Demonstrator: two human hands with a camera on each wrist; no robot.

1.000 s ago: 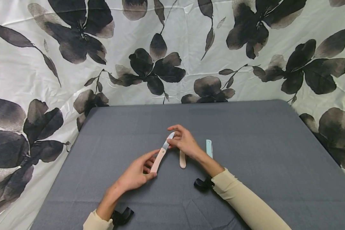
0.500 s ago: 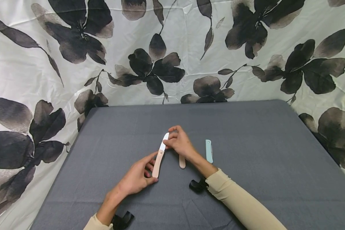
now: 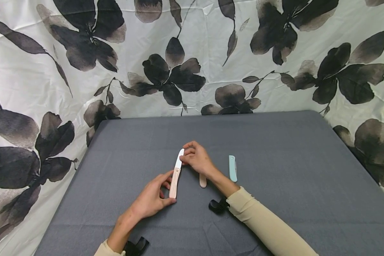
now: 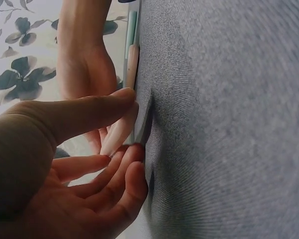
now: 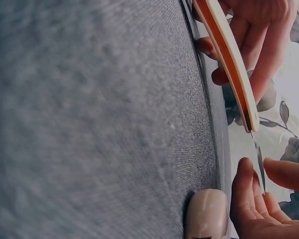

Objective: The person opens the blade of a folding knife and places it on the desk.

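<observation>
A folding knife [image 3: 174, 185] with a pale pink handle has its blade [image 3: 179, 161] swung out, pointing away from the person. My left hand [image 3: 152, 197] grips the handle between thumb and fingertips. At the blade, my right hand [image 3: 198, 158] has its thumb on one side and fingers on the other, pinching it near the tip. In the right wrist view the handle [image 5: 231, 67] shows an orange-looking slot along its edge, and the thin blade [image 5: 259, 164] runs between the right fingertips. The knife is held above the table.
A second pinkish handle [image 3: 203, 180] lies on the grey cloth-covered table [image 3: 275, 149], partly hidden under the right forearm. Right of it lies a light teal folded knife [image 3: 232, 169]. Floral fabric [image 3: 211, 71] hangs behind the table. Black straps [image 3: 218, 206] sit at both wrists.
The open knife has moved slightly left and turned more upright, with both hands still on it. As the right forearm shifted left, the teal knife came fully into view.
</observation>
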